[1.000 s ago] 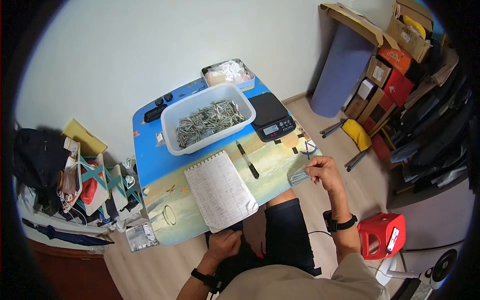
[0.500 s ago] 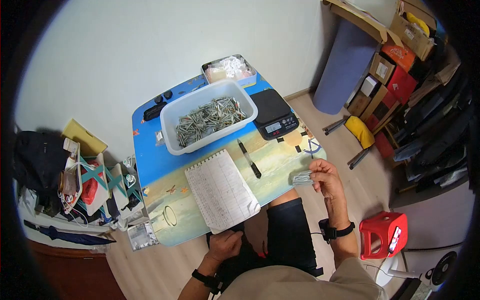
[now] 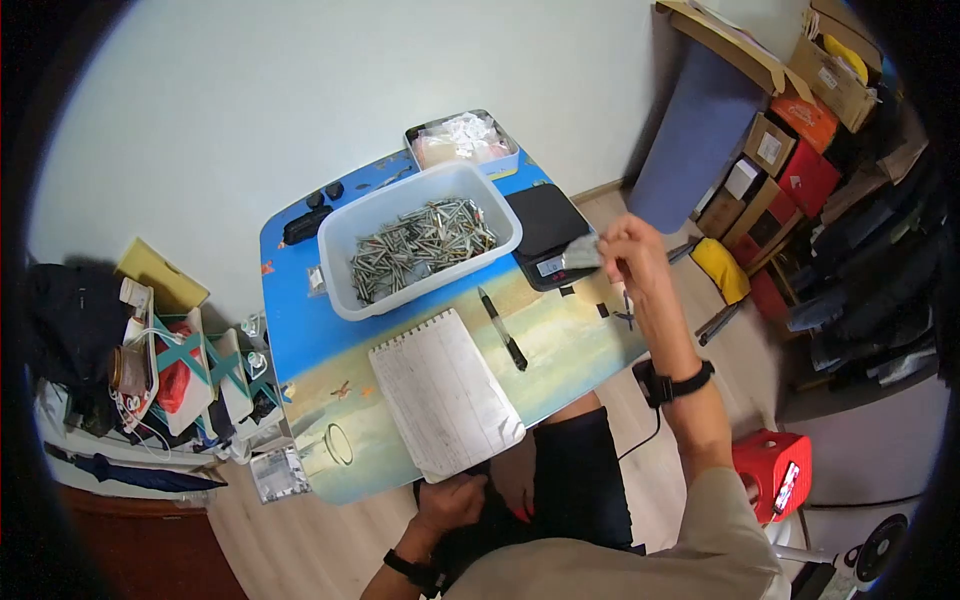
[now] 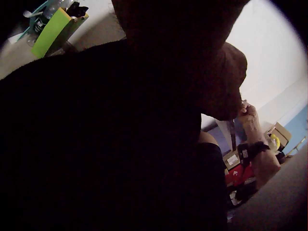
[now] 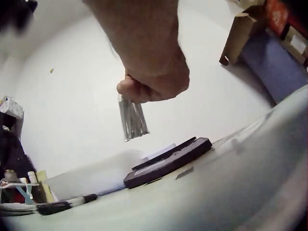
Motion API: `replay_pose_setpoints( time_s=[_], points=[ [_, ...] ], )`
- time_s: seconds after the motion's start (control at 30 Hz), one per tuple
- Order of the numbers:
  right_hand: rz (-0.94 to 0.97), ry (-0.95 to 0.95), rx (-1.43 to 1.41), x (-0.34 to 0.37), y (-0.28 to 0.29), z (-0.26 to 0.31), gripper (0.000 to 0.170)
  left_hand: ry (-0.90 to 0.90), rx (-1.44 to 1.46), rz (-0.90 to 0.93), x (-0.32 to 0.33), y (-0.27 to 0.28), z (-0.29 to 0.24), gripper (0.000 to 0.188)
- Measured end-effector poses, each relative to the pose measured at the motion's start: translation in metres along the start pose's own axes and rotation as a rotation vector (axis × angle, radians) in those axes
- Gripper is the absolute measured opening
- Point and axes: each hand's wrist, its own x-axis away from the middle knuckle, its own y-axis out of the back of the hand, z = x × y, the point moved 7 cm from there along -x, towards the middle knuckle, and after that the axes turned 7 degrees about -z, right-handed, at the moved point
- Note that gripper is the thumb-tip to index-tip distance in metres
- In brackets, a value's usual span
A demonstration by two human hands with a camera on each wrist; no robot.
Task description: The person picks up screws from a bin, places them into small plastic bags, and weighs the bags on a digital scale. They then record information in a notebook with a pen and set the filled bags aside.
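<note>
My right hand (image 3: 640,262) pinches the top of a small clear plastic bag (image 5: 133,118) with several long silver screws in it. The bag hangs from the fingertips; in the head view it overlaps the front of the black digital scale (image 3: 548,225), and in the right wrist view it hangs above the scale. My left hand (image 3: 453,502) rests on the lap, fingers loosely curled, by the near edge of the spiral notepad (image 3: 440,390). It is a dark shape in the left wrist view. A white plastic tub (image 3: 345,300) of loose screws (image 3: 420,245) stands left of the scale.
A black pen (image 3: 503,328) lies between notepad and scale. Behind the tub stands a tin (image 3: 462,142) of small plastic bags. A black pouch (image 3: 306,225) lies at the table's left edge. To the right are a red stool (image 3: 775,470) and stacked boxes (image 3: 770,145).
My right hand has lifted the bag of screws from the table's near right edge and carried it forward to the scale. The left hand stays on the lap.
</note>
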Motion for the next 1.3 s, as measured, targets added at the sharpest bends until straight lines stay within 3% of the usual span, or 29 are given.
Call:
replay_pose_setpoints(
  time_s=[0.2, 0.4, 0.5, 0.57, 0.7, 0.8, 0.9, 0.97, 1.1, 1.17, 1.3],
  points=[
    [0.103, -0.04, -0.074, -0.086, -0.039, -0.035, 0.012, 0.033, 0.025, -0.01, 0.004, -0.003, 0.008, 0.022],
    [0.145, -0.119, 0.263, -0.095, -0.027, -0.043, 0.012, 0.032, 0.032, -0.009, 0.0, 0.0, 0.007, 0.024],
    [0.075, 0.006, 0.415, -0.081, -0.023, -0.018, 0.014, 0.006, 0.0, 0.009, -0.008, 0.002, 0.003, 0.024],
    [0.148, 0.108, 0.561, -0.057, -0.032, -0.004, 0.03, 0.027, 0.056, 0.037, 0.0, -0.002, 0.005, 0.025],
    [0.275, 0.273, 0.565, -0.008, -0.036, -0.005, 0.031, 0.015, 0.074, 0.02, -0.004, -0.001, 0.002, 0.025],
    [0.387, 0.204, 0.607, 0.041, -0.032, -0.02, 0.024, 0.028, 0.086, 0.082, -0.001, -0.006, -0.003, 0.024],
    [0.479, 0.337, 0.736, 0.077, -0.051, -0.025, 0.016, -0.001, 0.076, 0.077, -0.002, -0.009, -0.011, 0.023],
    [0.605, 0.612, 0.862, 0.099, -0.072, -0.015, 0.012, -0.026, 0.146, 0.104, -0.002, -0.011, -0.017, 0.021],
    [0.739, 0.716, 0.904, 0.1, -0.094, 0.0, 0.011, -0.051, 0.217, 0.097, -0.008, 0.018, -0.038, 0.022],
    [0.825, 0.703, 0.839, 0.095, -0.119, 0.028, 0.011, -0.146, 0.223, -0.008, -0.013, 0.054, -0.054, 0.023],
    [0.876, 0.746, 0.815, 0.058, -0.173, 0.048, 0.012, -0.091, 0.195, -0.097, -0.012, 0.074, -0.044, 0.03]
  ],
)
